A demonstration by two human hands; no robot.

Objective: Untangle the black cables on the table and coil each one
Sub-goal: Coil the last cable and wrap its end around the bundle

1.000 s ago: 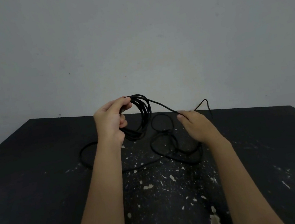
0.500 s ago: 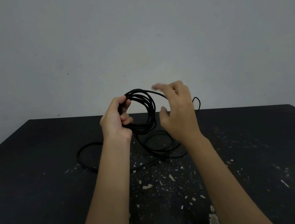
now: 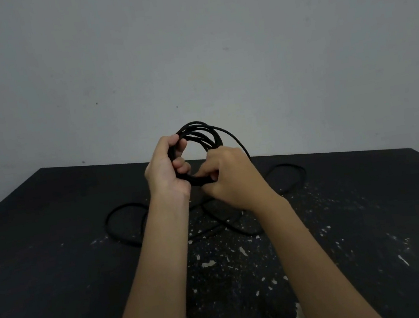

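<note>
Black and speckled with pale chips [image 3: 208, 263], the worktop [image 3: 59, 287] runs out beneath my forearms, and just past my wrists the loose cable [image 3: 107, 225] lies on it in slack loops to both sides. Above those loops my left hand [image 3: 164, 170] is curled round one side of the coil [image 3: 199, 129], held upright off the worktop. My right hand [image 3: 233, 179] pinches the coil's bottom strands between thumb and fingers, with the grey wall [image 3: 186, 40] beyond.

coil [image 3: 195, 126]: black, several loops, standing upright in the air (one strand trailing off to its right)
loose cable [image 3: 108, 225]: black, lying in slack loops on the table [image 3: 56, 261]
</note>
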